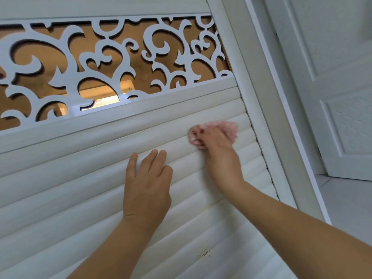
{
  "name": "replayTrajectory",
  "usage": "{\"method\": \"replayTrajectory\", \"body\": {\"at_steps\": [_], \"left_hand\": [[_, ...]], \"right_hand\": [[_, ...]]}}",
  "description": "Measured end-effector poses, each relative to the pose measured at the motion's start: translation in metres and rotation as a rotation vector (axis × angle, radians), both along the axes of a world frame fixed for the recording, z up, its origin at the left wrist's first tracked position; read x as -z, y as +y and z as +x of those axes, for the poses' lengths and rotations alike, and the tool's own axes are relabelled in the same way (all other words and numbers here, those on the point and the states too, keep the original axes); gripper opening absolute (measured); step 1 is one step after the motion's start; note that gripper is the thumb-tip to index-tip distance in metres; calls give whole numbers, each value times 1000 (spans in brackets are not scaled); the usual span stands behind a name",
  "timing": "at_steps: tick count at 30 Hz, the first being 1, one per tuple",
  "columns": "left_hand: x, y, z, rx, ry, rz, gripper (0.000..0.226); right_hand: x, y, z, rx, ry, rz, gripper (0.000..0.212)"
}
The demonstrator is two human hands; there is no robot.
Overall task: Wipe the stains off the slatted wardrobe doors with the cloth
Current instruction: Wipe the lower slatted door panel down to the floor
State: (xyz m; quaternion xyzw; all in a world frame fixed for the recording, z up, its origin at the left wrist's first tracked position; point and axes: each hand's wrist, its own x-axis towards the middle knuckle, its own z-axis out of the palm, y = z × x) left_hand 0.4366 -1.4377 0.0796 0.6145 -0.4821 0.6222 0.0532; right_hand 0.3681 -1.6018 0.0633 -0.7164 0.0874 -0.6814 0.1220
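On the slats (80,188), your left hand (147,186) lies flat; your right hand (215,150) grips the blurred, half-hidden cloth (227,129).

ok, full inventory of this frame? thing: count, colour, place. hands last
slats: many, white, the wardrobe door, lower half of view
fretwork panel: 1, white scrolls over amber backing, above the slats
frame: 1, white, right edge of the slatted door
stain: 1 cluster of brown specks, on a lower slat, below the right forearm
panelled door: 1, white, far right
floor: pale, lower right
cloth: 1, pink, on the upper slats near the frame
left hand: fingers straight, flat on the slats, left of the cloth
right hand: grips the cloth against the slats
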Motion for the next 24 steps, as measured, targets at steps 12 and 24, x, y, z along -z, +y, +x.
{"method": "replayTrajectory", "body": {"at_steps": [12,24], "left_hand": [[1,1,4,12,-21,20,16],[-1,4,4,15,-33,37,16]], "right_hand": [[-11,-43,-10,18,-17,336,66],[-6,-49,-13,9,118,231,55]]}}
